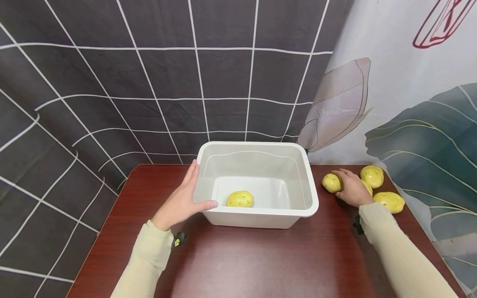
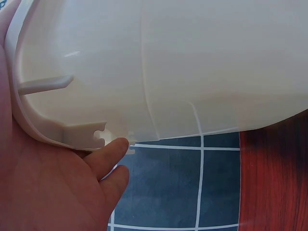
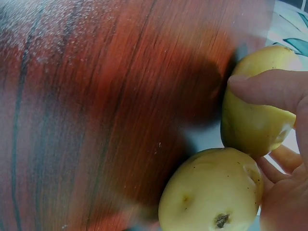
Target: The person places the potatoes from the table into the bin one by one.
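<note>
Tabletop: reddish-brown wood-grain table point(image 1: 268, 256), kinda glossy, with a pale shine on the near half and a rounded far left corner.
Backdrop: dark grey sheet point(image 1: 223, 74) with white grid lines along the far side and the left, pretty wavy in the left corner.
Right side of the room: whitish printed sheet point(image 1: 395, 78) with big leaf shapes, one pinkish, one blue-green, plus a dark red line drawing up top.
Bin: off-white plastic bin point(image 1: 257, 210) at the far middle of the table, one yellow potato point(image 1: 240, 199) lying inside by the near wall.
Left hand: the left hand point(image 1: 179, 207) is spread wide at the bin's near left corner, thumb over the near rim, fingers along the left side.
Right hand: the right hand point(image 1: 352, 188) has a small potato point(image 1: 330, 183) between thumb and fingers, right of the bin.
Other spuds: three more potatoes point(image 1: 389, 202) bunched by the table's right edge, one partly hidden behind that hand.
</note>
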Demonstrator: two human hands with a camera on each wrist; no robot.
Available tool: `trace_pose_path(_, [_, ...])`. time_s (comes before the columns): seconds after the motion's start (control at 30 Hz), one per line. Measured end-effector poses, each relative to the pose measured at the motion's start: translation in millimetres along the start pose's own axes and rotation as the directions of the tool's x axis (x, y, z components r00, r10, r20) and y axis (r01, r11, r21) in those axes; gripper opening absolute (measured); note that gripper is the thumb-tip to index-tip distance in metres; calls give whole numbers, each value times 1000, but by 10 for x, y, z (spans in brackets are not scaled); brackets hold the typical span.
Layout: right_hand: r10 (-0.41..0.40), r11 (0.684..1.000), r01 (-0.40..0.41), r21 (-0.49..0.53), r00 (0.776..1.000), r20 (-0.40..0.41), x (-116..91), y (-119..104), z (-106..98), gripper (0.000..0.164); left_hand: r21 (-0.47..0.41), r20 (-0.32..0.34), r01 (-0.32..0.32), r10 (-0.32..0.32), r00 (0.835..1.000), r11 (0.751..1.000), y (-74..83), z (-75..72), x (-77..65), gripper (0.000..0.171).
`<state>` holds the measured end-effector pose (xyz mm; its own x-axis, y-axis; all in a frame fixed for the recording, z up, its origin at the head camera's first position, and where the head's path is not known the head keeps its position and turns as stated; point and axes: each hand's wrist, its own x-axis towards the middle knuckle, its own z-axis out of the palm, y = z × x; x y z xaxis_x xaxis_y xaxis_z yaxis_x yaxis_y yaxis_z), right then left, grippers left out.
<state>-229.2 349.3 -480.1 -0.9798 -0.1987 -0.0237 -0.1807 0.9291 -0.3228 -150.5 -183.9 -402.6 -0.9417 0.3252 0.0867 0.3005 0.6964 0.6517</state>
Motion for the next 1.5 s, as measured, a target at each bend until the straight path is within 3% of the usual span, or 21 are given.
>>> trace_pose_path(0.3, [-55,998,53,-29,996,-66,-30,28,40,71,-3,1,4,-4,1000,1000,8,6,5,120])
trace_pose_path(0.77, [-37,999,34,-41,997,-71,-84,-10,49,70,-1,7,6,-6,1000,1000,8,6,0,121])
trace_pose_path(1.03, [-73,997,69,-43,991,-113,-103,7,49,69,3,6,3,-3,1000,1000,8,18,-4,121])
trace_pose_path(1.5, [-58,998,56,-25,993,-103,-103,-51,-19,70,20,2,8,-8,1000,1000,-6,11,-5,121])
